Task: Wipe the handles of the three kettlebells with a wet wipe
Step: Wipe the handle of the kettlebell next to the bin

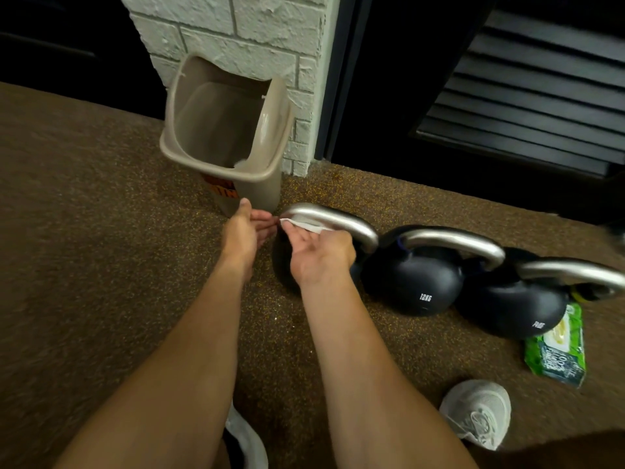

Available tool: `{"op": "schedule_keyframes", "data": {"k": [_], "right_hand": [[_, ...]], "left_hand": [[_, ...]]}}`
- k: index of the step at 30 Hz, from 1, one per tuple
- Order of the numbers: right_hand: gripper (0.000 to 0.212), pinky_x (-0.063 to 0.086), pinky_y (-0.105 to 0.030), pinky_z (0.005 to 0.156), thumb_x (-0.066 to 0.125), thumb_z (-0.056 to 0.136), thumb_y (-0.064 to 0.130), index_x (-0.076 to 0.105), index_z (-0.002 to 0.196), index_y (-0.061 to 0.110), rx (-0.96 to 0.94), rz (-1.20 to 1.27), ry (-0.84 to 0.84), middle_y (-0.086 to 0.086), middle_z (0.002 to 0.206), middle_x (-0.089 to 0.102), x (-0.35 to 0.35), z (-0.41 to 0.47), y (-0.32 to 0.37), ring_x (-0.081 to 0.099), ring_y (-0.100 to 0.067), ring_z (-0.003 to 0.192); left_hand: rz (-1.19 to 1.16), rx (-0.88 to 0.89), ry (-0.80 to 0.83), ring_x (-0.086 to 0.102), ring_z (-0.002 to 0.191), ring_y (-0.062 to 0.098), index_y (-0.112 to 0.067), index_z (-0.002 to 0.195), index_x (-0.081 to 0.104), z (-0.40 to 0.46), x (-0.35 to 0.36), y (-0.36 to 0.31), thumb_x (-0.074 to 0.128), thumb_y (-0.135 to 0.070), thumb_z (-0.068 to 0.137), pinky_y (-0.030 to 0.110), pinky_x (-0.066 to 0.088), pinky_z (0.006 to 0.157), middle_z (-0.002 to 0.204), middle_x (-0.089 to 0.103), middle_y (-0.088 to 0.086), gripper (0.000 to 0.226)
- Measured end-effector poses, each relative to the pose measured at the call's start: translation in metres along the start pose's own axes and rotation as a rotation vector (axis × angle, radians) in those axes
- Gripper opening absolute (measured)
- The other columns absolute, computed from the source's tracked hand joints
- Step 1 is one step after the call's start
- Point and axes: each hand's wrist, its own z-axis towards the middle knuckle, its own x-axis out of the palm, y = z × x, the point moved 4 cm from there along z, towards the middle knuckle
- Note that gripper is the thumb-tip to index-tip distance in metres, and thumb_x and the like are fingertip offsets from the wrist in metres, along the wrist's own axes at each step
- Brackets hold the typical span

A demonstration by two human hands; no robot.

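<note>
Three black kettlebells with silver handles stand in a row on the brown floor: the left one (333, 219), the middle one (419, 282) marked 12KG, and the right one (517, 306). A white wet wipe (306, 225) is stretched under the left kettlebell's handle. My left hand (245, 228) pinches the wipe's left end and my right hand (319, 252) pinches it further right, in front of the left kettlebell. Most of that kettlebell's body is hidden by my right hand.
A beige waste bin (216, 164) with an open swing lid stands by a white brick pillar (236, 35), just behind my left hand. A green wet-wipe pack (558, 350) lies to the right of the kettlebells. My white shoes (480, 411) are near the bottom.
</note>
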Motion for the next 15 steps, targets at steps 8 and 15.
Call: {"op": "schedule_keyframes", "data": {"k": [8, 15], "right_hand": [[0.04, 0.043, -0.06, 0.104, 0.023, 0.105, 0.002, 0.034, 0.135, -0.02, -0.132, -0.023, 0.077, -0.041, 0.136, 0.044, -0.032, -0.028, 0.059, 0.046, -0.054, 0.127], [0.011, 0.04, -0.025, 0.072, 0.043, 0.1, 0.011, 0.051, 0.107, 0.01, -0.997, -1.16, -0.275, -0.008, 0.095, 0.064, -0.035, -0.055, 0.123, 0.06, -0.029, 0.092]], "left_hand": [[-0.009, 0.002, -0.016, 0.067, 0.108, 0.024, -0.004, 0.108, 0.065, -0.01, 0.007, -0.002, 0.024, -0.045, 0.111, 0.038, 0.045, 0.103, 0.113, 0.07, 0.015, 0.057], [-0.046, -0.004, -0.056, 0.063, 0.118, 0.027, -0.003, 0.12, 0.06, -0.014, 0.01, 0.003, 0.029, -0.046, 0.11, 0.036, 0.042, 0.099, 0.125, 0.068, 0.016, 0.054]]}}
